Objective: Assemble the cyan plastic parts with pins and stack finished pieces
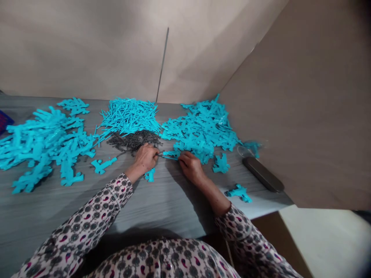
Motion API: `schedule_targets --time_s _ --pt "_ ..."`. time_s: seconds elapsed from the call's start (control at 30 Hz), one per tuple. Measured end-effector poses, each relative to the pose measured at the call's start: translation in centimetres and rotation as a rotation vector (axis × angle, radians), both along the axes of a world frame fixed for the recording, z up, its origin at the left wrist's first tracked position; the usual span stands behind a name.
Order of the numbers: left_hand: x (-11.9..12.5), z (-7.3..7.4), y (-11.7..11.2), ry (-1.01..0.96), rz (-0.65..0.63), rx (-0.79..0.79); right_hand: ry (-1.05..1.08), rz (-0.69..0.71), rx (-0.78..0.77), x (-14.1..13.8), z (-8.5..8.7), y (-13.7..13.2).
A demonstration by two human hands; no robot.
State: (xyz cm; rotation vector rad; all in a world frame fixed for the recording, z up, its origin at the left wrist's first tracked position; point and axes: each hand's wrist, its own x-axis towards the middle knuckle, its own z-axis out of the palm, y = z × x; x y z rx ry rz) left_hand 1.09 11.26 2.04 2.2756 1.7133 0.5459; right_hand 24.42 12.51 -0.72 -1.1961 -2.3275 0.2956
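Left hand (147,157) palm down at the front edge of the dark pin pile (131,141), fingers bent and drawn close together, thumb side toward the right hand; cannot tell what, if anything, sits between its fingertips. Right hand (191,166) just across from it, fingers curled narrow, thumb and index closed on the end of a slim turquoise piece (170,157), which lies in the gap between both hands, low over the grey wood-grain table (150,216). Behind the pins, touching them: heap of thin turquoise sticks (131,116). Right of that, big heap of flat knobbly turquoise parts (203,125), its front edge right by the right hand. Far left, another large heap of turquoise assemblies (43,135), chunkier, with a small cluster (74,105) behind it. Loose turquoise assembly (102,165) left of the left hand; another small one (150,175) just below that hand, partly covered. Two more loose parts to the right, one by the heap (222,163), one nearer the table edge (240,192). Dark elongated case (262,173) against the right panel (313,96). Both sleeves patterned.
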Motion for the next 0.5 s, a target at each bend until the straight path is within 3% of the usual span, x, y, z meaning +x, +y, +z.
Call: schedule_targets --time_s 0.5 --pt "0.3 0.4 0.1 0.052 -0.086 -0.023 0.015 0.015 0.071 0.9 -0.5 -0.9"
